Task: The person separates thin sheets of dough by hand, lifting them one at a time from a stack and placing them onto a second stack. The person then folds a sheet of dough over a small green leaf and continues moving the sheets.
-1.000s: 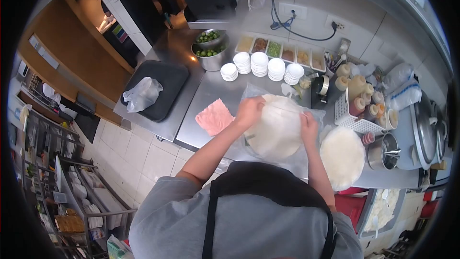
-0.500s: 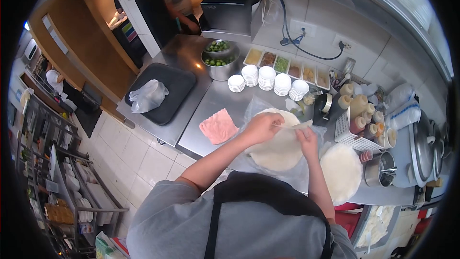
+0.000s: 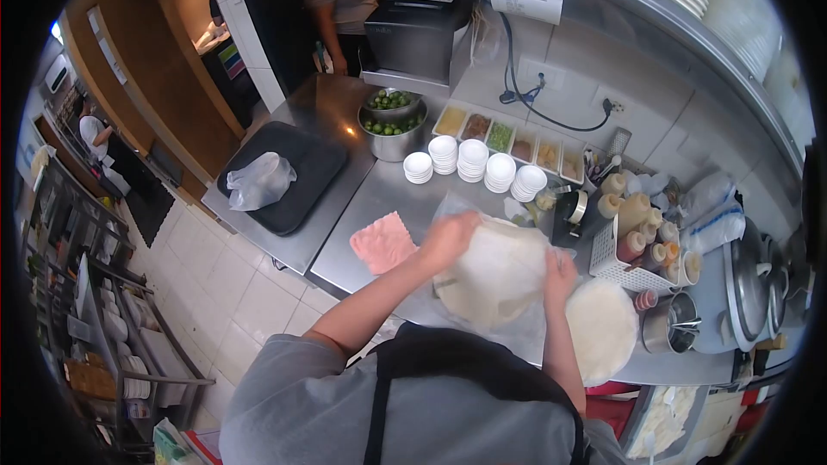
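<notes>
My left hand (image 3: 451, 238), somewhat blurred, pinches the left edge of a thin, pale round wrapper sheet (image 3: 504, 258). Closed on the opposite edge is my right hand (image 3: 560, 275). The sheet is raised and stretched between them, over a stack of similar wrappers (image 3: 469, 306) lying on clear plastic (image 3: 524, 331). Another pale round stack (image 3: 601, 327) sits to the right, beside my right forearm. A pink cloth (image 3: 382, 243) lies on the counter left of my left hand.
Stacks of small white dishes (image 3: 473, 160) and a row of ingredient tubs (image 3: 500, 135) stand behind. A white basket of bottles (image 3: 629, 250) and a metal pot (image 3: 668, 325) are at right. At left, a black tray (image 3: 289, 194) carries a plastic bag (image 3: 261, 181); limes fill metal bowls (image 3: 393, 139).
My hands have moved apart, and the wrapper edge pinched between them has become a wide sheet lifted off the stack. The view has shifted slightly.
</notes>
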`<action>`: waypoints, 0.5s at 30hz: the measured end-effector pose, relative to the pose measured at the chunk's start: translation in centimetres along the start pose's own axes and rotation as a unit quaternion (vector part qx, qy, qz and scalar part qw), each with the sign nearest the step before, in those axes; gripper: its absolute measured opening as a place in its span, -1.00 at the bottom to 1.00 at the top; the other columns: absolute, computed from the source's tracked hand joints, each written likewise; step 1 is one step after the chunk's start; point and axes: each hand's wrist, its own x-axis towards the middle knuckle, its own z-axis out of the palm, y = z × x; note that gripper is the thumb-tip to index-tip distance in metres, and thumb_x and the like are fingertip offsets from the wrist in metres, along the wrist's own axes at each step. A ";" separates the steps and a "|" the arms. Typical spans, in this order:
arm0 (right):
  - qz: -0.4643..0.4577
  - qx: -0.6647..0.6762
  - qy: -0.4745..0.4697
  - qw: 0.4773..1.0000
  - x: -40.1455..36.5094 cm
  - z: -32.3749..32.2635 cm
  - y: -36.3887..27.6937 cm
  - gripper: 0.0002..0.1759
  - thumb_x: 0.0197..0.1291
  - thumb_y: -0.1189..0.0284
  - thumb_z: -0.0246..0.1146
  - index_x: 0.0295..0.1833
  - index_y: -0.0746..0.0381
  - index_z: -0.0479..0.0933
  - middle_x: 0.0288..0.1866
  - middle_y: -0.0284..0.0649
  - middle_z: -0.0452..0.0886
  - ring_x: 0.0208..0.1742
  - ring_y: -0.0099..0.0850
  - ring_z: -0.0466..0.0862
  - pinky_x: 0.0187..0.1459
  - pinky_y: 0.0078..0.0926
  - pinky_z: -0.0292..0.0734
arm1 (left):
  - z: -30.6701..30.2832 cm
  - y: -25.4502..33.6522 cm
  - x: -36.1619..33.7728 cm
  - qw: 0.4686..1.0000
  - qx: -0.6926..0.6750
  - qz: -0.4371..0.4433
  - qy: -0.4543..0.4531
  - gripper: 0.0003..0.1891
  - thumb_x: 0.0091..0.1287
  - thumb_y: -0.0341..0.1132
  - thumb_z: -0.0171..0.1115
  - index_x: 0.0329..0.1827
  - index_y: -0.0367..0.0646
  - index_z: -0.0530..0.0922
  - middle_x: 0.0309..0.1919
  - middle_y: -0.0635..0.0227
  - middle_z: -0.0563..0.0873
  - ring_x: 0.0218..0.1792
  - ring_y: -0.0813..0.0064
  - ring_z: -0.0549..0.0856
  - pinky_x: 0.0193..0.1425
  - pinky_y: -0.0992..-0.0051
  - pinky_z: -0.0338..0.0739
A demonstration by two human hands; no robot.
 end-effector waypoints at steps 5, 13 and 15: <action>0.106 0.220 -0.049 0.969 -2.1 0.1 1.4 -0.85 0.07 0.47 0.22 -0.25 0.32 0.51 -0.33 -0.34 0.56 -0.28 -0.56 0.49 -0.21 -0.59 0.37 | -1.7 1.7 1.1 0.998 -0.049 0.030 0.022 -0.88 0.14 -0.44 0.06 -0.30 -0.23 0.53 -0.41 0.10 0.62 -0.37 0.07 0.60 -0.31 0.26 0.50; 0.077 0.035 -0.301 0.950 -1.5 0.6 -1.2 -0.73 0.05 0.43 0.25 -0.13 0.32 0.52 -0.19 -0.28 0.58 -0.21 -0.55 0.53 -0.15 -0.58 0.42 | -2.0 5.8 0.4 0.959 0.041 0.208 -0.189 -0.77 -0.04 -0.46 0.09 -0.27 -0.14 0.56 -0.38 0.17 0.63 -0.31 0.16 0.60 -0.24 0.28 0.48; 0.062 0.046 -0.267 0.961 -0.5 0.6 -0.9 -0.75 0.06 0.41 0.24 -0.16 0.31 0.52 -0.25 -0.29 0.59 -0.27 -0.57 0.53 -0.21 -0.58 0.42 | -2.5 5.3 0.0 0.959 -0.049 0.238 -0.145 -0.83 0.01 -0.38 0.13 -0.32 -0.17 0.55 -0.41 0.13 0.62 -0.34 0.15 0.60 -0.25 0.27 0.46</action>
